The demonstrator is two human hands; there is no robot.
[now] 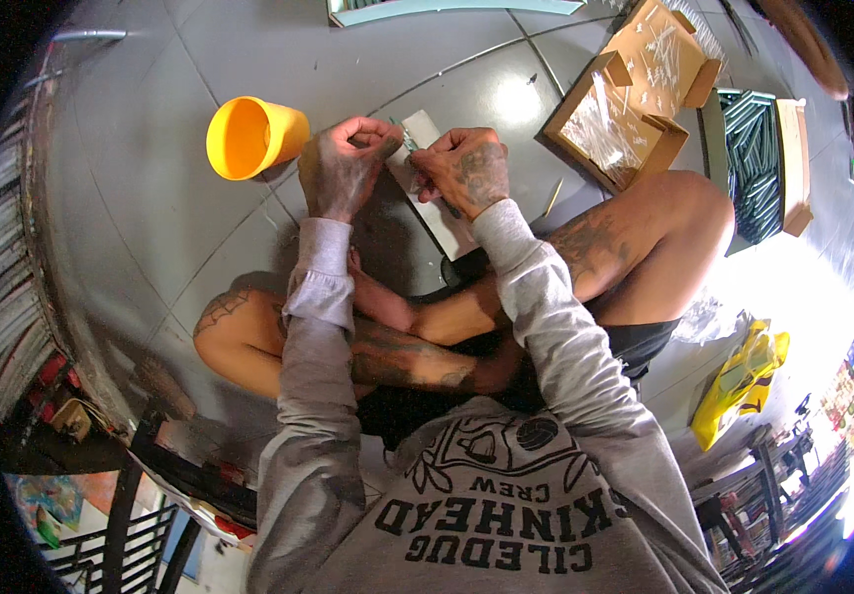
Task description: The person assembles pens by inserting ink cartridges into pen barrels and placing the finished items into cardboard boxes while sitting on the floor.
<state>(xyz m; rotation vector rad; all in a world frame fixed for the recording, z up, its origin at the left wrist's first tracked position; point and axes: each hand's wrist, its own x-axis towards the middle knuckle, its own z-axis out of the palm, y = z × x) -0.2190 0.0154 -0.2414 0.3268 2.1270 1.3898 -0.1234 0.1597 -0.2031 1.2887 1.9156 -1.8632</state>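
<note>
My left hand (341,170) and my right hand (466,168) are close together in front of my crossed legs, both with fingers pinched. Between their fingertips shows a thin green stick-like piece (409,143), mostly hidden by the fingers; its exact kind is too small to tell. Beneath the right hand lies a long white flat strip or box (452,230) on the floor, slanting toward my legs. A yellow cup (241,141) stands just left of my left hand, its mouth tilted toward me in the view.
An open cardboard box (600,139) with clear thin plastic pieces sits at the far right. Beside it, another box holds many dark green slim sticks (750,163). A light blue tray (456,12) is at the far edge. A yellow plastic bag (741,384) lies right of my leg.
</note>
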